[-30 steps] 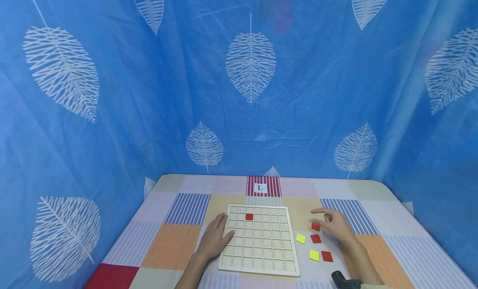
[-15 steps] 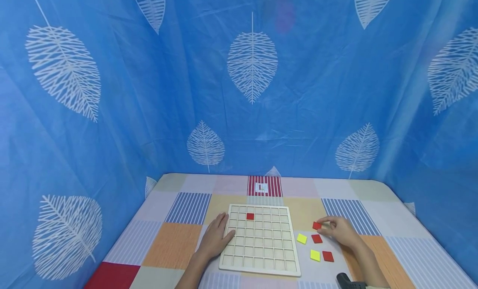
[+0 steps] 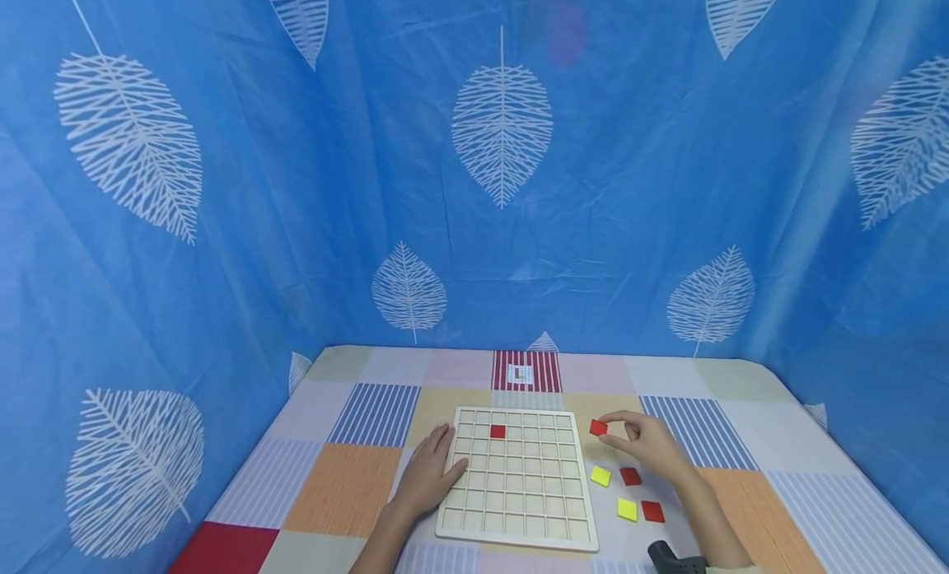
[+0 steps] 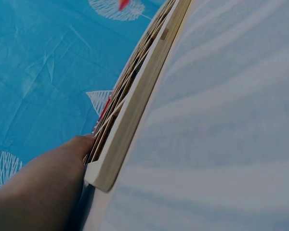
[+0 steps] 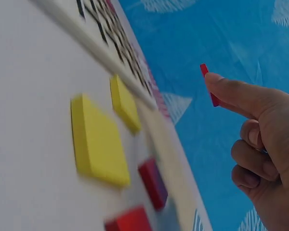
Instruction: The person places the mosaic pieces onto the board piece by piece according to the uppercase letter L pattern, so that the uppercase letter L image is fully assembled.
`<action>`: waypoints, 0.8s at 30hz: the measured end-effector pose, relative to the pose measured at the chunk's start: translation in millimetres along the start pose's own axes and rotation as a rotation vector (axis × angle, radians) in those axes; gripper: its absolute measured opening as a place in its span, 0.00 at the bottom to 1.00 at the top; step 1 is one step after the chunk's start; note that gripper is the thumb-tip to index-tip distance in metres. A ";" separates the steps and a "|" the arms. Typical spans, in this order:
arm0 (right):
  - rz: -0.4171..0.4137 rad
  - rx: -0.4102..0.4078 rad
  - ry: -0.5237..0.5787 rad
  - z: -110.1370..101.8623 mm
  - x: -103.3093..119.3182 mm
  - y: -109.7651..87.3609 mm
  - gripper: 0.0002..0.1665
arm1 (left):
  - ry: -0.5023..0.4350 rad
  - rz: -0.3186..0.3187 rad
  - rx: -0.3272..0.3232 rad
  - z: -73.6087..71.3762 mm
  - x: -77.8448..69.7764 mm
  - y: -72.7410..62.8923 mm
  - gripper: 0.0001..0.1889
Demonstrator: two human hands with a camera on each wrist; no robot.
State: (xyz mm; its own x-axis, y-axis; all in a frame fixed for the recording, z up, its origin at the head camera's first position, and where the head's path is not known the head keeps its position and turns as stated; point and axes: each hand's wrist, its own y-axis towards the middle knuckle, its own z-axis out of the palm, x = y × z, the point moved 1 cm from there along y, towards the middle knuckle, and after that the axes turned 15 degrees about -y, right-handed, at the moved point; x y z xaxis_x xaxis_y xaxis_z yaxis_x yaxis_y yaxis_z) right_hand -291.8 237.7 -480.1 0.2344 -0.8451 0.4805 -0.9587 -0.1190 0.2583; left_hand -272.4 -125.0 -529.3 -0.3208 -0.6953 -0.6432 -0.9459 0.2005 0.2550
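My right hand [image 3: 648, 445] pinches a small red square tile [image 3: 598, 427] between thumb and fingertip, raised off the cloth to the right of the board. The right wrist view shows this tile [image 5: 215, 98] edge-on, with the other fingers curled into the palm. On the left edge of the cream grid board [image 3: 516, 543] rests my left hand [image 3: 426, 473], its fingers extended and thumb over the rim. One red tile [image 3: 497, 431] sits in a cell near the board's top. In the left wrist view, the board's side [image 4: 130, 120] appears beside the hand [image 4: 48, 183].
Right of the board lie two yellow tiles, one nearer [image 3: 627, 509] and one farther [image 3: 600, 476], beside two red tiles, one nearer [image 3: 653, 511] and one farther [image 3: 630, 476]. A small printed card [image 3: 520, 374] lies beyond the board. Blue leaf-patterned curtains [image 3: 593, 228] surround the patchwork-covered table [image 3: 348, 483].
My right hand has taken hold of the farthest loose red tile, lifted it and moved it left toward the board. The left hand stays on the board's edge.
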 end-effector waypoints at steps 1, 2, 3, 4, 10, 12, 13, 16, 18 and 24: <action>-0.016 -0.010 0.005 0.8 6.1 1.3 0.18 | -0.002 -0.001 -0.001 0.0 -0.2 0.0 0.35; -0.026 -0.021 0.013 1.8 12.1 2.6 0.18 | -0.004 -0.001 -0.001 -0.1 -0.5 0.0 0.35; -0.044 -0.031 0.023 2.9 17.9 4.1 0.17 | -0.006 -0.002 -0.001 0.0 -0.4 0.1 0.35; -0.065 -0.044 0.023 4.6 23.5 5.6 0.17 | -0.006 -0.002 -0.001 0.1 -0.4 0.2 0.35; -0.146 -0.071 0.045 21.3 55.7 14.4 0.16 | -0.009 0.003 0.000 0.2 0.6 0.6 0.35; -0.155 -0.059 0.049 28.2 66.7 17.0 0.16 | -0.005 0.003 0.000 0.2 0.9 1.0 0.35; -0.156 -0.050 0.049 31.8 72.0 18.2 0.16 | -0.004 0.001 0.000 0.3 0.9 1.2 0.35; -0.171 -0.028 0.042 42.5 87.1 21.1 0.16 | 0.001 0.000 -0.001 0.3 1.1 1.5 0.35; -0.193 -0.013 0.016 50.1 94.9 22.3 0.16 | 0.000 0.005 -0.003 0.2 1.0 1.8 0.35; -0.253 0.027 -0.077 72.9 109.2 22.1 0.15 | -0.004 0.023 -0.005 0.6 1.8 1.3 0.34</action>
State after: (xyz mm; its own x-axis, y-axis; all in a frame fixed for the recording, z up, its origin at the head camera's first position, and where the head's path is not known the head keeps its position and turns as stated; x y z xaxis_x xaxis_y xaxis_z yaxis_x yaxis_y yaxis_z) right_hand -299.1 104.8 -483.0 0.4552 -0.8238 0.3379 -0.8754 -0.3446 0.3391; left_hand -274.2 -125.6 -530.5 -0.3422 -0.6881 -0.6399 -0.9382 0.2123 0.2734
